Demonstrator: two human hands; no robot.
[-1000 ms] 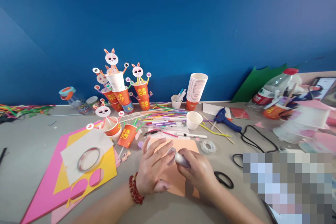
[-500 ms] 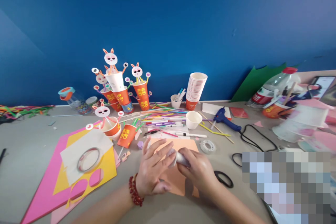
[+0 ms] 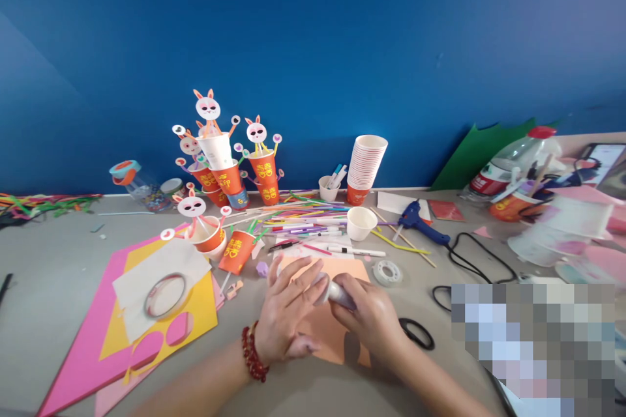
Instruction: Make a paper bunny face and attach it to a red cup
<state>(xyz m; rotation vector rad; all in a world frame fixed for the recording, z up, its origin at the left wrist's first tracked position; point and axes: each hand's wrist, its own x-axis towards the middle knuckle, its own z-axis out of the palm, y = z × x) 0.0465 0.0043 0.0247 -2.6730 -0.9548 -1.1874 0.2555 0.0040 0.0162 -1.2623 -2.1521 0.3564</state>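
Observation:
My right hand (image 3: 369, 313) grips a whitish tube that looks like a glue stick (image 3: 342, 295), angled toward the left. Its far end meets a small white piece (image 3: 321, 293), which is partly covered by the fingers of my left hand (image 3: 288, 309). That hand has its fingers extended and slightly apart, with the white piece against their inner side. I cannot make out the exact shape of the piece. A red beaded bracelet (image 3: 254, 352) circles my left wrist. Beneath both hands lies a peach paper sheet (image 3: 337, 339).
Left are pink and yellow sheets (image 3: 92, 332) with a tape roll (image 3: 165, 295). Rabbit-topped cups (image 3: 264, 169) stand behind. A cup stack (image 3: 366, 166), small white cup (image 3: 360, 223), pens, glue gun (image 3: 420, 225), clear tape roll (image 3: 387, 272) and scissors handle (image 3: 417, 333) surround the sheet.
The tube in my right hand has tilted slightly and now sits closer to my left fingertips. Less of the small white piece shows. The hands stay in nearly the same place.

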